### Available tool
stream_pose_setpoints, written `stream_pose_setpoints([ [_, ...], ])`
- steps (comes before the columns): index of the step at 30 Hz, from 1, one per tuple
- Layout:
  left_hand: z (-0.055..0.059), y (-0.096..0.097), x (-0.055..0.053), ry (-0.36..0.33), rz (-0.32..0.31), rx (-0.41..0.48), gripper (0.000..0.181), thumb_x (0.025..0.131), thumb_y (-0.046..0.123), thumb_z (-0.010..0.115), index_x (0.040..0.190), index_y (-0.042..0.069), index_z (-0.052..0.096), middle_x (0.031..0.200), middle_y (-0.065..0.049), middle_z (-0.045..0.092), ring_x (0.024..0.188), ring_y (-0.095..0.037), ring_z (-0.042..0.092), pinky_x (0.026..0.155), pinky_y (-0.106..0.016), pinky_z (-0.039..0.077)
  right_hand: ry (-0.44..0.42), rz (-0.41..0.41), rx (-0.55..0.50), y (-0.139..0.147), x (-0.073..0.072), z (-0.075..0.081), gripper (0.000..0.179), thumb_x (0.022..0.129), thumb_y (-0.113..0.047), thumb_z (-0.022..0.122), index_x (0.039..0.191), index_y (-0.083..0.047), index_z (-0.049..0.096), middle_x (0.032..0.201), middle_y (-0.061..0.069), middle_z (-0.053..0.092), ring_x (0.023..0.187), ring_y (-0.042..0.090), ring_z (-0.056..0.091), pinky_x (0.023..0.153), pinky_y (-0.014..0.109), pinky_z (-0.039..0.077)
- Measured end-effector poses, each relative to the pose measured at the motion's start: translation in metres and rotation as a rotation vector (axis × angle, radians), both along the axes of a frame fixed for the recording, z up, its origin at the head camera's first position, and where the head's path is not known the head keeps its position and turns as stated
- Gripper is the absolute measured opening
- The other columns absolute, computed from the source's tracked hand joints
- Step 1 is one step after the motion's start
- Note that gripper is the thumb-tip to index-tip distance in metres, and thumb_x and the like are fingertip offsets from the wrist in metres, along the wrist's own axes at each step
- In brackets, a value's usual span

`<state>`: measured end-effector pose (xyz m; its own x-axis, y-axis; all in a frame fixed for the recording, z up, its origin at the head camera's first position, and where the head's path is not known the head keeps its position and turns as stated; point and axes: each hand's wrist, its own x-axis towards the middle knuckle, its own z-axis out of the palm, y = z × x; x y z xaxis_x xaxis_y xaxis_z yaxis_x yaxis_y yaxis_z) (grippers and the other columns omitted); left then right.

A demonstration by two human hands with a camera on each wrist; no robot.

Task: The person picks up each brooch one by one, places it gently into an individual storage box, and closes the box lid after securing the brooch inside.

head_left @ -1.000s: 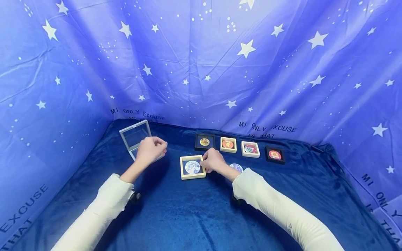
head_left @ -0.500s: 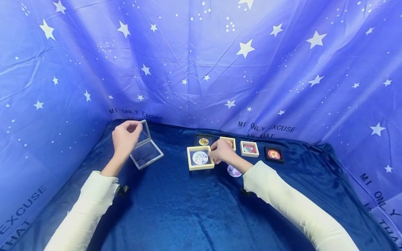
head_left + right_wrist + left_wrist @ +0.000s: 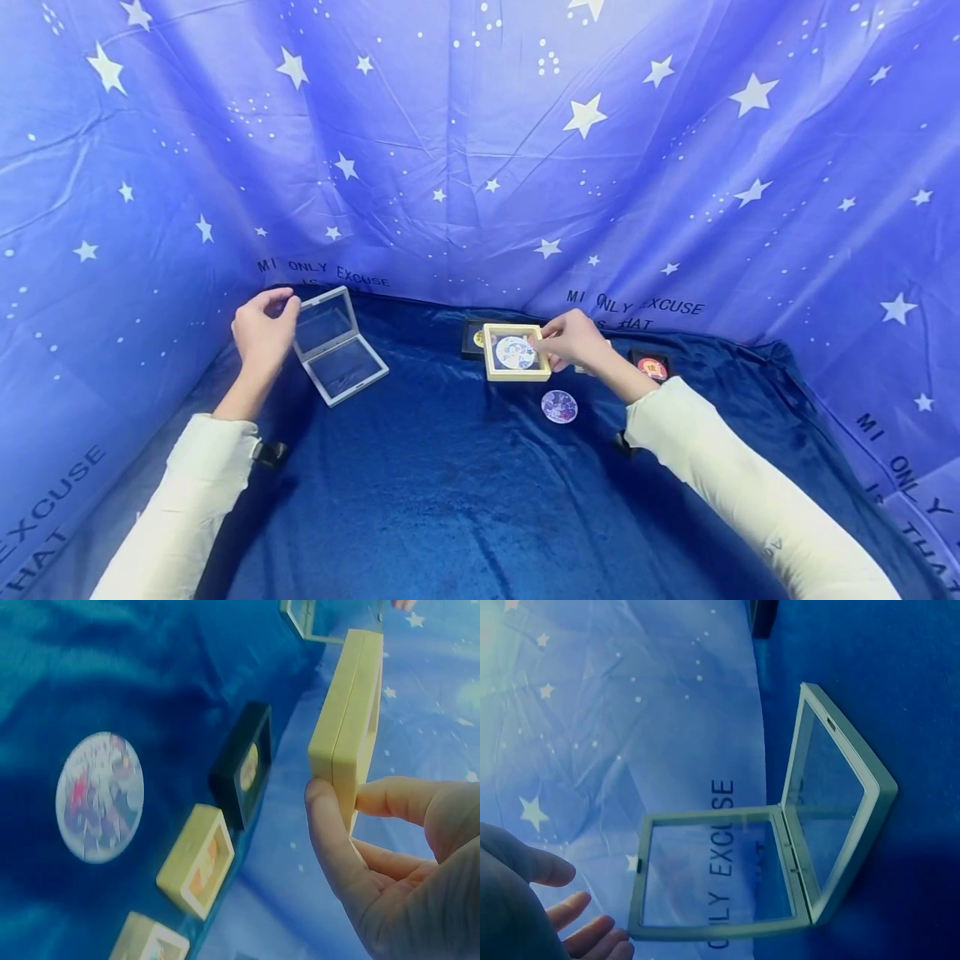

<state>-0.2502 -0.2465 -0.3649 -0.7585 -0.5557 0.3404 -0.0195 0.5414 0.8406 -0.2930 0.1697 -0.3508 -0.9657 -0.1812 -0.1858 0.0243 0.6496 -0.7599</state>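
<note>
My right hand [image 3: 581, 340] pinches a pale yellow display frame [image 3: 517, 352] by its right edge, thumb on one face and fingers on the other in the right wrist view. A round white-and-blue picture disc shows inside this closed frame, which is held up over the back of the table. At the left, my left hand [image 3: 261, 333] is beside the raised lid of a grey display frame [image 3: 345, 367], its fingers loosely bent and holding nothing. That grey frame stands open like a book, with clear film in both halves. A loose purple picture disc [image 3: 559, 407] lies below the yellow frame.
Behind the held frame sits a black frame [image 3: 244, 765] with a yellow disc. Small cream frames [image 3: 196, 862] stand beside it, mostly hidden by my right hand in the head view. Another black frame [image 3: 651, 365] with a red disc lies farther right. A starry curtain [image 3: 465, 150] hangs behind.
My right hand has lifted the yellow frame and carried it right and toward the back. My left hand has moved left, past the grey frame, whose lid still stands raised.
</note>
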Motion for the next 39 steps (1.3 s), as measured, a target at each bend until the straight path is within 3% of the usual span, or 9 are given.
stream_pose_setpoints([
  [6, -0.003, -0.011, 0.000, -0.104, 0.010, 0.077, 0.038, 0.097, 0.025, 0.061, 0.126, 0.002, 0.071, 0.124, -0.022, 0.071, 0.121, -0.035, 0.064, 0.108, -0.045, 0.043, 0.002, 0.001, -0.008, 0.028, 0.001, 0.014, 0.038, 0.093, -0.008, 0.069, 0.120, 0.017, 0.064, 0.079, 0.013, 0.073, 0.054, 0.009, 0.065, 0.055, 0.029, 0.060],
  [13, -0.006, -0.015, 0.000, -0.200, 0.001, 0.159, 0.042, 0.099, 0.030, 0.061, 0.128, 0.001, 0.069, 0.130, -0.025, 0.067, 0.126, -0.034, 0.058, 0.111, -0.043, 0.040, -0.004, -0.033, 0.020, 0.062, 0.005, 0.028, 0.045, 0.096, -0.010, 0.067, 0.131, 0.017, 0.057, 0.109, 0.031, 0.071, 0.059, 0.010, 0.067, 0.062, 0.029, 0.062],
  [17, -0.007, -0.016, -0.001, -0.229, -0.004, 0.191, 0.043, 0.099, 0.031, 0.061, 0.129, 0.003, 0.069, 0.132, -0.023, 0.066, 0.126, -0.031, 0.057, 0.111, -0.041, 0.040, -0.031, -0.058, 0.033, 0.085, 0.008, 0.034, 0.052, 0.099, -0.014, 0.066, 0.138, 0.018, 0.051, 0.118, 0.035, 0.068, 0.063, 0.011, 0.069, 0.064, 0.031, 0.062],
  [22, -0.009, -0.018, -0.004, -0.247, -0.002, 0.227, 0.043, 0.099, 0.032, 0.062, 0.129, 0.003, 0.069, 0.125, -0.018, 0.068, 0.122, -0.028, 0.056, 0.105, -0.035, 0.042, -0.058, -0.079, 0.070, 0.112, 0.011, 0.035, 0.056, 0.100, -0.016, 0.064, 0.141, 0.018, 0.047, 0.115, 0.033, 0.069, 0.067, 0.012, 0.071, 0.069, 0.035, 0.063],
  [27, -0.010, -0.018, -0.006, -0.260, -0.002, 0.249, 0.041, 0.099, 0.030, 0.062, 0.129, 0.002, 0.069, 0.118, -0.013, 0.068, 0.118, -0.024, 0.055, 0.089, -0.022, 0.041, -0.073, -0.106, 0.086, 0.137, 0.014, 0.026, 0.058, 0.100, -0.018, 0.064, 0.142, 0.017, 0.046, 0.098, 0.017, 0.076, 0.069, 0.012, 0.071, 0.071, 0.036, 0.063],
  [31, -0.011, -0.019, -0.005, -0.267, 0.001, 0.255, 0.041, 0.098, 0.029, 0.063, 0.127, 0.001, 0.070, 0.108, -0.007, 0.068, 0.107, -0.018, 0.055, 0.080, -0.016, 0.039, -0.095, -0.123, 0.076, 0.157, 0.018, 0.016, 0.060, 0.100, -0.019, 0.064, 0.143, 0.018, 0.044, 0.088, 0.007, 0.076, 0.070, 0.012, 0.072, 0.072, 0.037, 0.063],
  [36, -0.012, -0.021, -0.004, -0.266, -0.008, 0.277, 0.041, 0.098, 0.029, 0.065, 0.127, 0.000, 0.070, 0.074, 0.017, 0.058, 0.076, 0.000, 0.053, 0.068, -0.012, 0.043, -0.124, -0.141, 0.102, 0.179, 0.025, 0.007, 0.064, 0.100, -0.021, 0.064, 0.144, 0.019, 0.042, 0.082, 0.002, 0.075, 0.070, 0.012, 0.072, 0.071, 0.036, 0.063],
  [39, -0.014, -0.023, -0.004, -0.248, -0.025, 0.315, 0.043, 0.098, 0.028, 0.066, 0.127, -0.003, 0.069, 0.063, 0.026, 0.051, 0.060, 0.007, 0.053, 0.060, -0.009, 0.045, -0.142, -0.145, 0.106, 0.192, 0.030, 0.003, 0.065, 0.100, -0.020, 0.064, 0.144, 0.020, 0.039, 0.079, 0.002, 0.075, 0.069, 0.011, 0.072, 0.071, 0.036, 0.063],
])
